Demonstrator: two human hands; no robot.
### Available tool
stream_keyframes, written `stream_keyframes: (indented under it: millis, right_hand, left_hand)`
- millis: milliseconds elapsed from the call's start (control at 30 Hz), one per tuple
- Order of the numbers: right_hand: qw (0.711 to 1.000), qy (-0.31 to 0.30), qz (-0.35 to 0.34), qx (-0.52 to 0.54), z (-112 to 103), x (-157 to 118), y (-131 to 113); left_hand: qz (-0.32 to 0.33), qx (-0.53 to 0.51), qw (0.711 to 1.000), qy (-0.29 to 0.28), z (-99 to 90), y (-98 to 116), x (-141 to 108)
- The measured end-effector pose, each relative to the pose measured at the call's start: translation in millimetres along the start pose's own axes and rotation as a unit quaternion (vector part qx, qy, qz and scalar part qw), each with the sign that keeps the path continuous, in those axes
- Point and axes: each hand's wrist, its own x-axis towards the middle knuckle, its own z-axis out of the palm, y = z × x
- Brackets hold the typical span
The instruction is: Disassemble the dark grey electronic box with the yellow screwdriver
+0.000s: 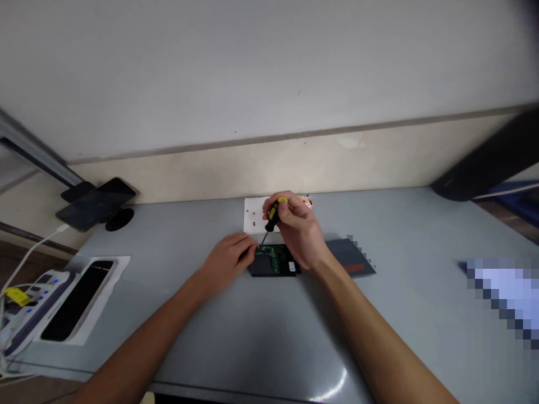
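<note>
My right hand (297, 227) is closed around a small black-and-yellow screwdriver (273, 217), its shaft slanting down to the left. The screwdriver's tip meets the upper left part of an opened electronic device (275, 261), which shows a green circuit board, dark panels and a small white label. At the device's upper left corner, my left hand (231, 255) has its fingers pressed together close to the tip; whatever they pinch is hidden. Behind the device, a white sheet (251, 216) bears several tiny dark screws and lies partly behind my right hand.
A dark flat panel (349, 255) lies right of the device. At left are a phone on a stand (99, 205), another phone (80, 300) on white paper, and a power strip (40, 303) with cables. A black cylinder (484, 157) stands at the back right; a pixelated object (509, 297) lies farther right.
</note>
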Motion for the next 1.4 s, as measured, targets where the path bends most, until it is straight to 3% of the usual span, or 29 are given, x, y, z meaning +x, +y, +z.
stream_keyframes:
  millis: [233, 467, 600, 800, 1067, 1267, 1400]
  right_hand:
    - [0.997, -0.012, 0.038, 0.072, 5.2, 0.2, -1.2]
    - [1.0, -0.012, 0.022, 0.009, 2.5, 1.1, -5.1]
    - [0.998, -0.033, 0.034, 0.03, -1.2, 1.7, -6.2]
    - [0.996, 0.028, 0.009, 0.084, 6.3, 1.4, -0.6]
    - [0.999, 0.01, 0.002, -0.037, 0.0, -1.4, -6.0]
    - [0.993, 0.0, -0.043, -0.108, 3.4, -1.1, -6.3]
    - [0.98, -0.025, -0.059, -0.19, 11.4, -6.2, -14.3]
  left_hand:
    - [0.001, 0.007, 1.0, -0.003, -1.1, 2.3, 1.2]
    - [0.003, 0.004, 1.0, 0.001, -0.9, 1.8, 0.9]
    - [0.002, 0.006, 1.0, 0.003, -1.4, 2.1, 0.9]
    - [0.007, 0.009, 1.0, -0.001, -1.9, 2.6, 1.5]
    - [-0.01, -0.015, 1.0, 0.0, -2.1, 2.9, -0.4]
    - [-0.061, -0.143, 0.981, 0.112, -5.4, 21.4, 13.7]
    - [-0.061, -0.21, 0.968, 0.121, -9.4, 34.8, 32.7]
